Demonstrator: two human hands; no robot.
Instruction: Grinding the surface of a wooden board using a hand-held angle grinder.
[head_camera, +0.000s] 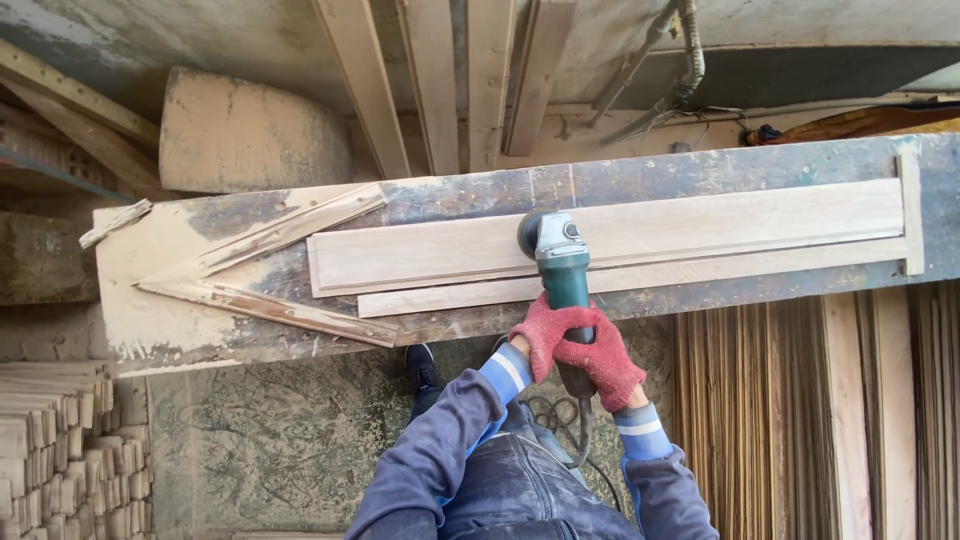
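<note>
In the head view, both hands wear red gloves and are wrapped around the body of a green angle grinder (562, 270). The left hand (537, 335) is closed on the handle from the left, and the right hand (605, 362) is closed on it just behind, both fingers curled tight. The grinder's disc end rests on a long pale wooden board (700, 232), near the board's middle. The board lies flat on a worn, dusty workbench (640, 180), and a thinner wooden strip (450, 297) lies beside its near edge.

I think the board could slide under the pressing disc, because no clamp is visible on it; only a small wooden stop (911, 210) stands at its far right end. The power cord (560, 425) hangs down close to the person's legs, so it could catch a knee and pull the tool aside.

Around, several planks (440, 80) lean behind the bench. An angled wooden frame (270, 290) lies on the bench to the left of the board. A stack of small wood pieces (60, 450) stands at the lower left, and thin rods (760, 420) stand at the right under the bench.
</note>
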